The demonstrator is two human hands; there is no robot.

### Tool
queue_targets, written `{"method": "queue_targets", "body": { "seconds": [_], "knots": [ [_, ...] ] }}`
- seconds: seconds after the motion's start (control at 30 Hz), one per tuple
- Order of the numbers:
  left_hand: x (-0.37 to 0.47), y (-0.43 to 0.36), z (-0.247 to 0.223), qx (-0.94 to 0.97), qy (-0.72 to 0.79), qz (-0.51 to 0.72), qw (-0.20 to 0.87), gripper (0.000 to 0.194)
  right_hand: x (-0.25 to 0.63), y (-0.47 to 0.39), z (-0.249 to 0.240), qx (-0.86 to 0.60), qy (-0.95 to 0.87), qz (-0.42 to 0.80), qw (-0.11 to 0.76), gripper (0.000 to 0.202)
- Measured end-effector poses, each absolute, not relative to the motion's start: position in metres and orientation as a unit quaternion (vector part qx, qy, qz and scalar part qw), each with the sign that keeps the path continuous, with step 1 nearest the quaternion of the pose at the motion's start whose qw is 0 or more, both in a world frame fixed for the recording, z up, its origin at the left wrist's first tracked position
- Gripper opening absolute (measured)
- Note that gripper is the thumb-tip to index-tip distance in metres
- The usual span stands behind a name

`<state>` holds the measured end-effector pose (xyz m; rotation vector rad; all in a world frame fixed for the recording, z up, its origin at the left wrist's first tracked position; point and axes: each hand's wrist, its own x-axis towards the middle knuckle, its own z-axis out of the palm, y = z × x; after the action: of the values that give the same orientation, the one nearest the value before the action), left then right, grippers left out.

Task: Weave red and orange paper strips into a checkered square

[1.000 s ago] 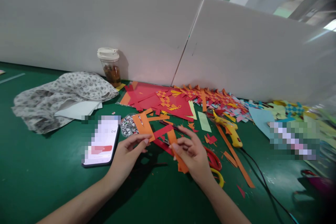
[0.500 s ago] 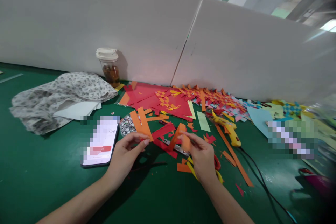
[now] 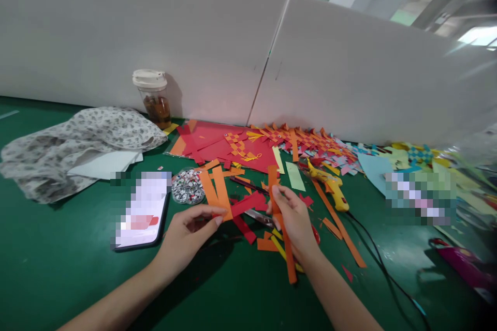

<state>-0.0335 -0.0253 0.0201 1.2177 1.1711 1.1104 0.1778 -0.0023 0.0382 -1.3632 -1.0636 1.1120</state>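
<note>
Head view: the left hand pinches shut on a cluster of two orange strips crossed with a red strip, held just above the green table. The right hand grips one long orange strip, upright (its lower end trails past the wrist). Thin paper may tear or slip if tugged. Far right lies one glue gun; left, one phone.

A green table carries everything — left of the phone lies a patterned cloth, behind it a lidded cup, right of it paper scraps and a yellow glue gun.
</note>
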Motion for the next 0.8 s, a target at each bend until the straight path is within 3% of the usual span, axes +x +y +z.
{"method": "queue_targets", "body": {
  "seconds": [0.27, 0.53, 0.67, 0.8],
  "knots": [
    [-0.0339, -0.026, 0.0172, 0.516, 0.482, 0.463, 0.535, 0.017, 0.178, 0.002, 0.0366, -0.568, -0.461, 0.478, 0.486, 0.051],
    [-0.034, -0.0267, 0.02, 0.501, 0.491, 0.472, 0.534, 0.016, 0.1817, 0.003, 0.0294, -0.596, -0.5, 0.436, 0.453, 0.028],
    [-0.0337, -0.0239, 0.0188, 0.459, 0.506, 0.482, 0.549, 0.017, 0.1817, 0.0021, 0.0301, -0.536, -0.475, 0.494, 0.493, 0.025],
    [-0.0346, -0.0223, 0.0186, 0.44, 0.511, 0.482, 0.56, 0.019, 0.183, 0.0018, 0.0296, -0.462, -0.466, 0.516, 0.55, 0.041]
  ]
}}
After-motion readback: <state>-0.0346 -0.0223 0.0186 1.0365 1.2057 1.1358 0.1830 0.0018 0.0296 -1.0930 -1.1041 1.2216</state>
